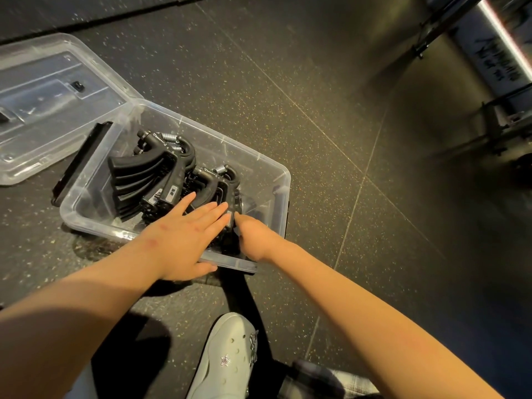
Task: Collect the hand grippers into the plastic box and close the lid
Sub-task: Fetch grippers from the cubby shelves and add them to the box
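Observation:
A clear plastic box [267,165] stands open on the dark floor. Inside it lie several black hand grippers [149,174] with steel springs, stacked in two rows. My left hand [187,234] rests flat, fingers spread, on the nearer row of grippers. My right hand [253,237] reaches into the box at its near right side; its fingers are curled down around a black hand gripper [234,208], mostly hidden behind the hand. The clear lid [46,99] lies flat on the floor to the left of the box.
A black clip or latch strip [80,159] lies between the lid and the box. My white clog shoe [227,361] is below the box. Dark metal equipment frames [495,116] stand at the right. The floor is speckled dark rubber tile.

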